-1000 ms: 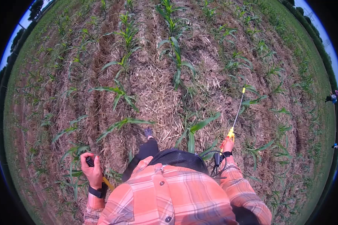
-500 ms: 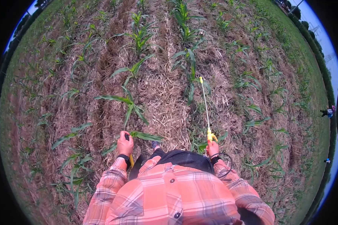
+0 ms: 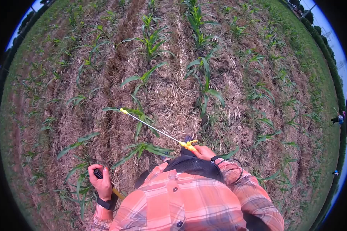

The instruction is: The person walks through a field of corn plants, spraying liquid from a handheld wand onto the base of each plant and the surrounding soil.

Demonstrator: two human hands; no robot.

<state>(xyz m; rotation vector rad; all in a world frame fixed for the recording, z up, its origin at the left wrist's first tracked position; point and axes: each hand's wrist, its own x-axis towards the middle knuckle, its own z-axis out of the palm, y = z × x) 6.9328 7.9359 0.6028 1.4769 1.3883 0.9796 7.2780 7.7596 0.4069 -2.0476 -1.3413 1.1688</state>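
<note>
At near left, curls left hand (image 3: 100,184) around black handle (image 3: 98,174); grips yellow-ended wand (image 3: 158,130) in right hand (image 3: 205,153), now swung leftward, bringing left-row plant (image 3: 142,116) within reach.

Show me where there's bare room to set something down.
Best is the straw strip, beyond the wand, between the two central plant rows; it looks mostly clear. Crowded: around the wand's yellow tip and beside the left hand, where green leaves spread.
</note>
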